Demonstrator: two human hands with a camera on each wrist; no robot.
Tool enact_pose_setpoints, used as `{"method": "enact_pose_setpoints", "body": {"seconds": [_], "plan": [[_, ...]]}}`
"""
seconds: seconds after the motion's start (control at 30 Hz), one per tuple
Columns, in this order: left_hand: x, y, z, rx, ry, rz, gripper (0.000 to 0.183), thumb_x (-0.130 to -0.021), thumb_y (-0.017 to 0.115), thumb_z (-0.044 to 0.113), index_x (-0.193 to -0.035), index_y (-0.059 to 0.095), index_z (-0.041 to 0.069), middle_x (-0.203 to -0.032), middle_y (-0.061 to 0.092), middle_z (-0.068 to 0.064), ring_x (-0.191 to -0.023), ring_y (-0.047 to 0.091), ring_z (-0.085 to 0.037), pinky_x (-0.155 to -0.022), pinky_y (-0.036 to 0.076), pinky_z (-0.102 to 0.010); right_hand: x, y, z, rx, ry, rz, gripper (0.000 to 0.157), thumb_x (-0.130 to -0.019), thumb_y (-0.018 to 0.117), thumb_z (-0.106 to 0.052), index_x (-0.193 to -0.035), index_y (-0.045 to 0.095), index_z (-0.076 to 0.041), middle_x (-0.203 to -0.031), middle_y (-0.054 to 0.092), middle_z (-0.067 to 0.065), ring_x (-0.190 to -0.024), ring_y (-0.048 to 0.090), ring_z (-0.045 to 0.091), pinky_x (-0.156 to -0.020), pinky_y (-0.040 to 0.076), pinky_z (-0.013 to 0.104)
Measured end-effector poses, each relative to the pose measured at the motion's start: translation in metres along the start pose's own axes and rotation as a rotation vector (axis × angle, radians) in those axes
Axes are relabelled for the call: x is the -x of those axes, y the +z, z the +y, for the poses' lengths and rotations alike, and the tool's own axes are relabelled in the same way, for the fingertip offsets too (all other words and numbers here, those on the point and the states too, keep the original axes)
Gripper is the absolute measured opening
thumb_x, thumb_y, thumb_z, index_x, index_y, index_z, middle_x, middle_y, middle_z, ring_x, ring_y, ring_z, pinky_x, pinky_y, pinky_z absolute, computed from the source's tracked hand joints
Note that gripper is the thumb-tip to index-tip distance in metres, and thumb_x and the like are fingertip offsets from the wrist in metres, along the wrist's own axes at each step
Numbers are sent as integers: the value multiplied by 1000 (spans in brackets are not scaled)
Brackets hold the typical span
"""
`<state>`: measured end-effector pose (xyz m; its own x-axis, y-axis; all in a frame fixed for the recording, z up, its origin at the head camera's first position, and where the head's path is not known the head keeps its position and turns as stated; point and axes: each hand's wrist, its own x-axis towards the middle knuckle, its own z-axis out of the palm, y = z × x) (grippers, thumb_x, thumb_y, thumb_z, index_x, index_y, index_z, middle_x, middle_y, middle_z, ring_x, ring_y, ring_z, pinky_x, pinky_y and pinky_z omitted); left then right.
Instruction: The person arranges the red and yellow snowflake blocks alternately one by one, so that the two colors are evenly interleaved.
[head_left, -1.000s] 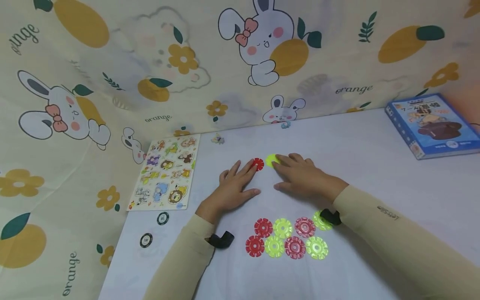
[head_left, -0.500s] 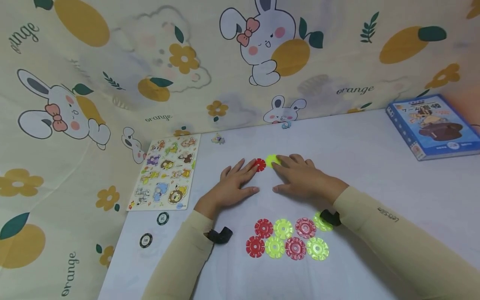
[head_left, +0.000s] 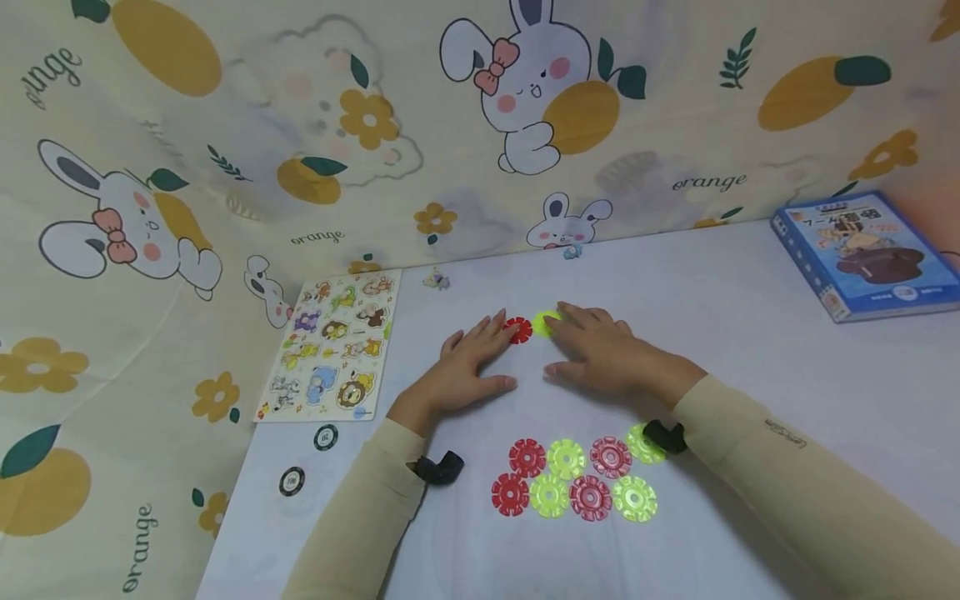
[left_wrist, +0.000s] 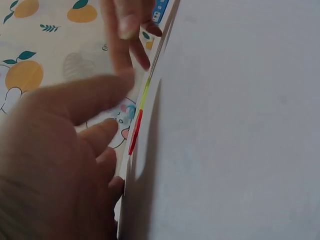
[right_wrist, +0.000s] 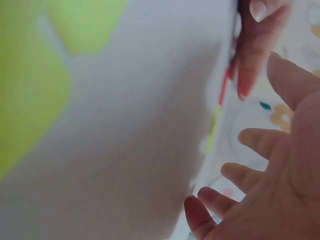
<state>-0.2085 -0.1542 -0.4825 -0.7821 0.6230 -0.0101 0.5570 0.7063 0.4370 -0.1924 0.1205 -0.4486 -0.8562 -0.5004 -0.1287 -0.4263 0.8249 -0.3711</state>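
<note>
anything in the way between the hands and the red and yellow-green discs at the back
Nothing visible: in the head view, the left hand overlaps the red notched disc and the right hand overlaps the yellow-green notched disc. The eight other discs lie nearer the person, not in between.

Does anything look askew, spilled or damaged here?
Slightly askew: the yellow-green disc at the right end of the near group's back row sits out of line, farther back than the row's other discs; a black wrist mount partly hides it. The red disc by the left hand lies flat. No spill or damage shows.
</note>
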Motion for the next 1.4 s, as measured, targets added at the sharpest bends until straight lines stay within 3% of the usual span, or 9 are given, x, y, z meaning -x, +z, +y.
{"method": "enact_pose_setpoints", "body": {"seconds": [0.13,0.27,0.4,0.6,0.77,0.87,1.03,1.27,1.4], "plan": [[-3,3,10,18,-32,58,86,-83,50,71,-153,21,31,-159,7,11,-144,8,-16,-109,6,-57,11,-6,7,-189,21,70,83,-86,51,-67,-152,28,-24,-156,21,8,-139,19,37,-103,21,65],[-9,9,30,-70,-30,71,86,-83,46,74,-153,24,28,-158,6,14,-144,5,-20,-107,8,-61,35,-9,11,-454,4,106,75,-88,56,-61,-149,35,-21,-147,37,6,-131,37,31,-100,34,57],[-15,15,46,-136,-9,48,87,-84,41,75,-153,23,26,-158,4,13,-144,1,-21,-107,6,-62,63,0,11,-616,20,57,70,-84,65,-55,-142,45,-22,-135,51,1,-118,49,25,-93,44,49],[-18,25,50,-200,-36,-23,81,-89,27,73,-154,13,28,-157,1,16,-144,-4,-19,-109,2,-59,97,18,7,-491,6,-52,56,-73,77,-54,-120,62,-28,-114,53,-11,-108,46,13,-92,44,41],[-16,27,48,-241,-40,-43,81,-89,24,73,-154,8,28,-157,0,16,-144,-7,-18,-110,1,-57,108,25,2,-335,-66,-23,40,-70,82,-48,-104,66,-33,-103,50,-14,-101,42,13,-82,44,38],[-13,26,46,-241,-39,-46,81,-89,26,73,-154,10,28,-158,2,15,-144,-6,-17,-110,1,-57,109,24,1,-359,-49,-25,32,-72,83,-42,-96,63,-34,-99,53,-14,-98,45,13,-80,46,35],[-6,24,40,-235,-28,-50,79,-91,29,71,-154,12,27,-158,3,15,-144,-6,-17,-110,1,-56,101,18,3,-543,43,-55,22,-79,79,-29,-92,61,-29,-89,60,-9,-86,55,17,-69,52,30],[-4,22,37,-222,-4,-34,82,-90,30,72,-155,12,26,-158,5,13,-144,-4,-18,-111,2,-55,62,0,21,-627,196,134,14,-90,69,-23,-101,61,-19,-92,59,3,-86,54,24,-67,52,33],[-3,21,38,-223,-8,-43,83,-89,32,72,-155,12,25,-158,5,13,-144,-4,-18,-111,2,-55,34,-8,33,-618,284,178,18,-94,64,-20,-109,59,-13,-97,58,7,-90,52,25,-70,52,33]]}}
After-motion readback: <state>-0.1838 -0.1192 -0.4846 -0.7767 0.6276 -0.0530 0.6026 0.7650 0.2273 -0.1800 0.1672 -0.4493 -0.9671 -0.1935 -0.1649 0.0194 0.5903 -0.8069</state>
